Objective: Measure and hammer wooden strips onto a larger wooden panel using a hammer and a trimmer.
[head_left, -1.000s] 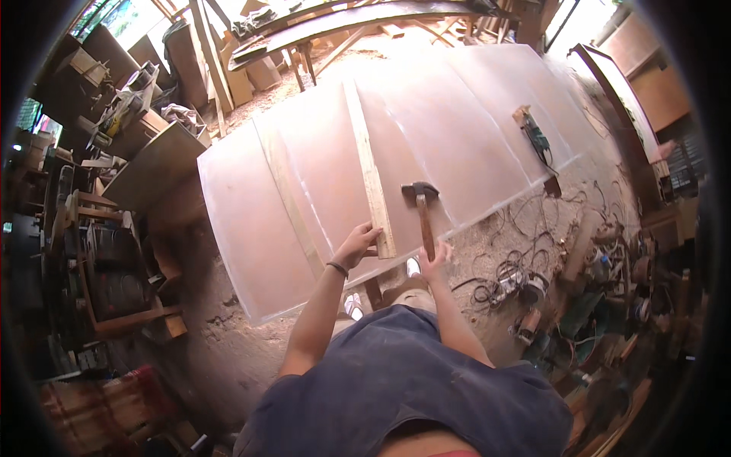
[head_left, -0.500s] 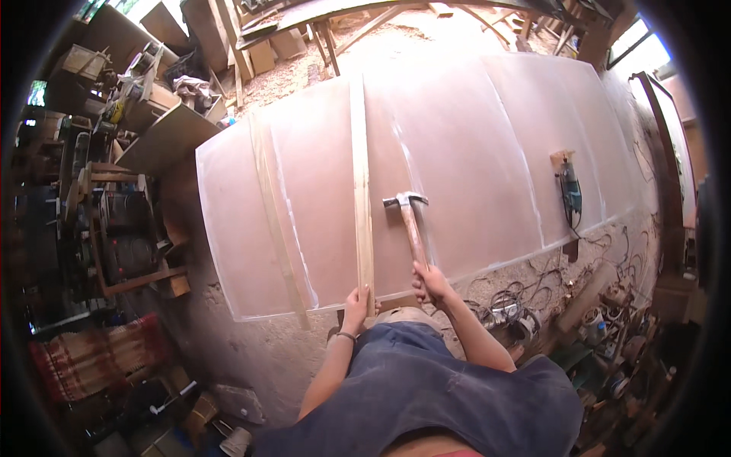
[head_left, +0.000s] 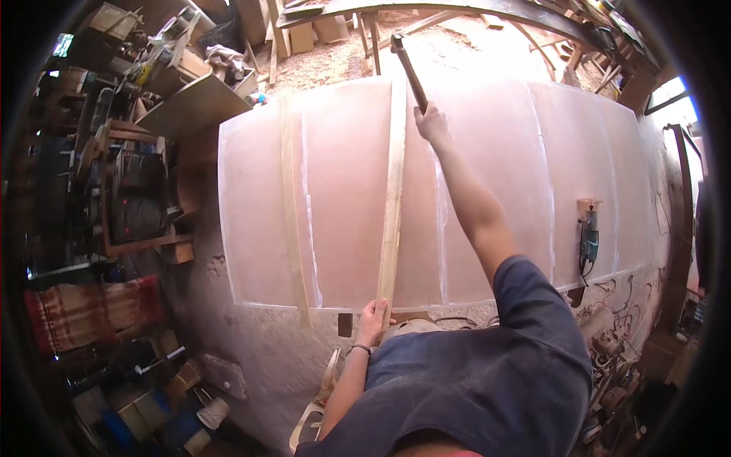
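Note:
My left hand (head_left: 371, 323) is closed around the near end of a long pale wooden strip (head_left: 393, 206), just off the near edge of a large pinkish-brown panel (head_left: 487, 213). The strip runs across the panel to its far edge. My right arm is stretched far forward, and my right hand (head_left: 432, 124) grips the handle of a hammer (head_left: 411, 72). The hammer's head points away from me, near the strip's far end; I cannot tell whether it touches anything. A second thin wooden strip (head_left: 292, 206) lies across the panel further left, beside a white line.
A green power tool (head_left: 588, 238) lies on the panel's right part, its cord hanging near the edge. Beyond the panel stands a wooden bench (head_left: 457, 6) over shavings. Boards and clutter fill the left; a red checked cloth (head_left: 91, 312) hangs there. Cables lie at the lower right.
My right hand has swung the hammer from near my body to the panel's far side. My left hand still holds the strip's near end. The whole view has shifted.

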